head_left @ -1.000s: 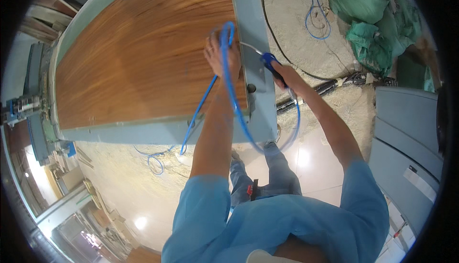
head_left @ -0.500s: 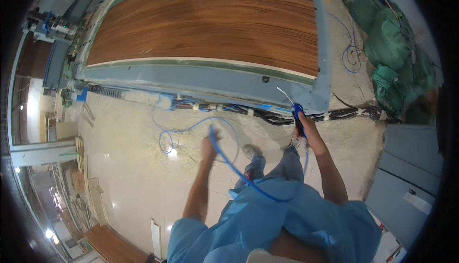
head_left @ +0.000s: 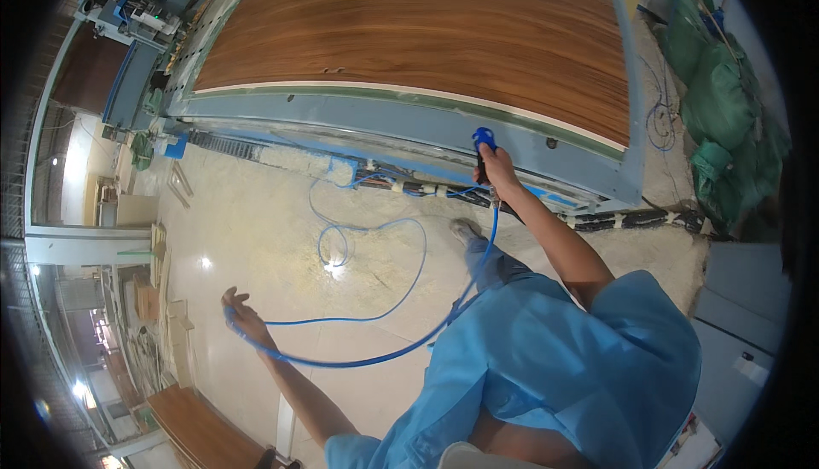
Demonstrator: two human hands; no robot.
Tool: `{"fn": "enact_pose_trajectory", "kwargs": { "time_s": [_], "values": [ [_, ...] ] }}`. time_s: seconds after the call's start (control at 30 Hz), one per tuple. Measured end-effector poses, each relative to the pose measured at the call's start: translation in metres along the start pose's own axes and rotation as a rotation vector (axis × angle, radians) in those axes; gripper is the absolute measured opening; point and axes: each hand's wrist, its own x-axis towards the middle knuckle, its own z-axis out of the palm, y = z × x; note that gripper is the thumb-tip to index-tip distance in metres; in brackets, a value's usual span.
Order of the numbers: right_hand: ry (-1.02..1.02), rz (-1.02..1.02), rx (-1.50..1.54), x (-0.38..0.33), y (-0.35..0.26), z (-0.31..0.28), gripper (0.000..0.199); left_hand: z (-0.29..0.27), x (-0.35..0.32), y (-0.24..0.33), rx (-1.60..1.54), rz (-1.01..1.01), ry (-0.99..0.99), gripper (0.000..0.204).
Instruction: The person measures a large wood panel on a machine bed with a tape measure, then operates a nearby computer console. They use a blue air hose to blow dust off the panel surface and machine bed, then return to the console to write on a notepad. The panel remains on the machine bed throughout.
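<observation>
My right hand (head_left: 497,167) is closed round the handle of a blue and black air blow gun (head_left: 483,138), raised at the front edge of the machine bed. From the gun's base a blue air hose (head_left: 358,363) sags in a long curve to my left hand (head_left: 246,315), stretched out low at the left. There the hose bends back across the hand and runs to loose loops on the floor. My left hand holds the hose with some fingers partly extended. A wood-grain panel (head_left: 409,30) lies on the bed, beyond the gun.
The grey machine bed (head_left: 384,124) spans the front, with bundled black cables (head_left: 623,220) along its foot. Green sacks (head_left: 721,102) stand at the right, above a grey cabinet (head_left: 738,298). Pale dust covers the floor (head_left: 256,205). Brown boards (head_left: 200,426) lie at the lower left.
My left hand has swung left and toward me, drawing the hose out. The blow gun in my right hand has shifted left and up toward the bed's edge. My view has moved left.
</observation>
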Motion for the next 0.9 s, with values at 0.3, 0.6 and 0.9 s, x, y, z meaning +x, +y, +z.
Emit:
{"fn": "enact_pose_trajectory", "kwargs": {
  "time_s": [0.3,0.6,0.9],
  "values": [
    [-0.310,-0.038,0.033,0.095,-0.017,0.161,0.043,0.084,0.211,0.027,-0.210,-0.048,-0.033,0.026],
    [0.730,-0.117,0.641,0.308,-0.148,-0.058,0.044,0.173,0.336,0.039,0.081,0.398,-0.184,0.034],
    [0.685,-0.124,0.288,0.433,-0.303,-0.055,0.040,0.432,0.434,0.088,-0.092,0.308,-0.647,0.031]
  ]
}}
